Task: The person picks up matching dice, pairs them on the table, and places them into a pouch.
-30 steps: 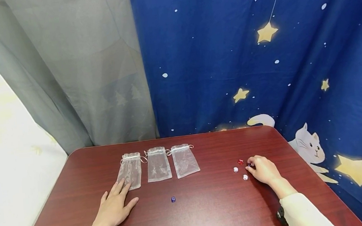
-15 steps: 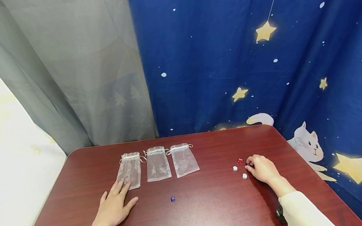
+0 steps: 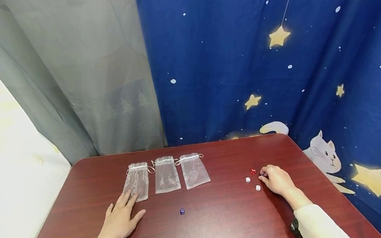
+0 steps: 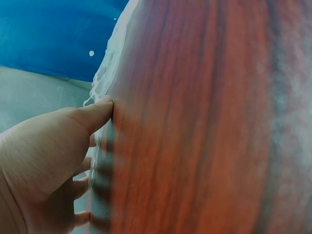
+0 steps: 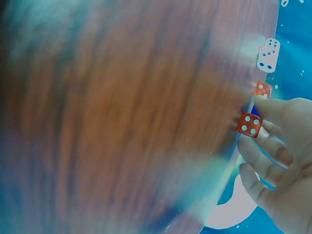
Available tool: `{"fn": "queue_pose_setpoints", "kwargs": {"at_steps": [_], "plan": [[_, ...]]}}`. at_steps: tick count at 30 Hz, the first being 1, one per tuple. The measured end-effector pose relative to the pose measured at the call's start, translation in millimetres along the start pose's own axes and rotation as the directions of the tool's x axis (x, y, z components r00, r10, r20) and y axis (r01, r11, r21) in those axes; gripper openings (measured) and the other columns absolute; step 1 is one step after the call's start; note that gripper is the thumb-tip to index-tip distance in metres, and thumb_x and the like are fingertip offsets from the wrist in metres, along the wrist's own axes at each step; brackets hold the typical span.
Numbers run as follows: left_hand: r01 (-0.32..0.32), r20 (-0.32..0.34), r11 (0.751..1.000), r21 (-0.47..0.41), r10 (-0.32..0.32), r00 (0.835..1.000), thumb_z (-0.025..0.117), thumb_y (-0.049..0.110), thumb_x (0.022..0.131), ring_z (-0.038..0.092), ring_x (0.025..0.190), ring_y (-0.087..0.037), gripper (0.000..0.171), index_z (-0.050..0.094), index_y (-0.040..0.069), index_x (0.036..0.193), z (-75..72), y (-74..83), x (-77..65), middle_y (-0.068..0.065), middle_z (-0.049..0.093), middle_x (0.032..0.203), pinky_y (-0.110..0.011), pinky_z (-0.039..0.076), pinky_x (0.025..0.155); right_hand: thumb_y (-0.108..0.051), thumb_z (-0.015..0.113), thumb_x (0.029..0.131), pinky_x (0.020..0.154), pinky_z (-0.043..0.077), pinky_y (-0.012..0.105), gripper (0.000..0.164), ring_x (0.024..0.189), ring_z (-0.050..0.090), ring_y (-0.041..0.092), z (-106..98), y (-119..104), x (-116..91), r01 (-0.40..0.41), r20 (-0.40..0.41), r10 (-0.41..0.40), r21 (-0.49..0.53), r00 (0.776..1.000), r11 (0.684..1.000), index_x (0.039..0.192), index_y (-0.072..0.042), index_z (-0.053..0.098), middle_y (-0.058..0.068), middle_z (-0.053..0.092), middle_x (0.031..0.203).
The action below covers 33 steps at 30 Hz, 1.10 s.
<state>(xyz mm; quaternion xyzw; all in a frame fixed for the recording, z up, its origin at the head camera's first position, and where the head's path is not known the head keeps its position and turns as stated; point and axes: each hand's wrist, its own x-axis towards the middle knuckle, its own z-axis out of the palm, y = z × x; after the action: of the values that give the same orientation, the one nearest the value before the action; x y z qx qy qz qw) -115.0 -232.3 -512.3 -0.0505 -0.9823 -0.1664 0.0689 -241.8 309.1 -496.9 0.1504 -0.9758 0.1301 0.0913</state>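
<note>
your left hand (image 3: 118,221) lay wide, fingers spread and thumb out to the right, with its fingertips resting on the near end of the left bag (image 3: 137,176), a sheer white drawstring pouch. two more sheer pouches, the middle bag (image 3: 166,176) and the right bag (image 3: 194,171), lay to its right in a row along the far left part of the red-brown table (image 3: 220,226). your right hand (image 3: 277,179) was on the right side, narrow, its thumb and fingertips closed about a small die (image 5: 249,125) that showed red with four pale dots in the right wrist view; in the head view that spot looked dark, so i could not be sure of its colour. just left of those fingertips were a red die (image 3: 253,171) and two white dice, one (image 3: 248,180) farther left and one (image 3: 258,188) nearer you. a blue die (image 3: 182,211) sat well apart from them, near the middle, right of your left thumb. a blue starry curtain (image 3: 206,68) hung beyond the far edge.
</note>
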Motion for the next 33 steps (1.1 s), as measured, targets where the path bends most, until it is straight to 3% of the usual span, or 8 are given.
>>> {"fn": "queue_pose_setpoints", "kwargs": {"at_steps": [15,33], "plan": [[-0.002,-0.003,1.0,-0.004,0.002,1.0,0.067,0.048,0.094,0.037,0.142,-0.047,0.066,0.058,0.002,0.141,-0.7,1.1,1.5,-0.026,0.046,0.15,-0.075,0.026,0.106,-0.013,0.08,0.086,0.067,0.053,0.043,0.009,0.071,0.06,0.017,-10.4,-11.3,3.2,0.04,-0.052,-0.039,0.009,0.998,0.999,0.086,-0.012,0.071,-0.003,0.06,0.079],[-0.002,-0.009,1.0,0.011,0.002,1.0,0.067,0.051,0.094,0.038,0.14,-0.047,0.067,0.059,0.003,0.14,5.3,-2.1,-0.5,-0.026,0.047,0.149,-0.076,0.028,0.104,-0.015,0.081,0.085,0.067,0.053,0.039,0.009,0.071,0.059,0.014,-18.6,-49.8,7.2,0.136,-0.088,-0.132,0.036,0.987,0.99,0.087,-0.013,0.072,-0.004,0.061,0.08]]}}
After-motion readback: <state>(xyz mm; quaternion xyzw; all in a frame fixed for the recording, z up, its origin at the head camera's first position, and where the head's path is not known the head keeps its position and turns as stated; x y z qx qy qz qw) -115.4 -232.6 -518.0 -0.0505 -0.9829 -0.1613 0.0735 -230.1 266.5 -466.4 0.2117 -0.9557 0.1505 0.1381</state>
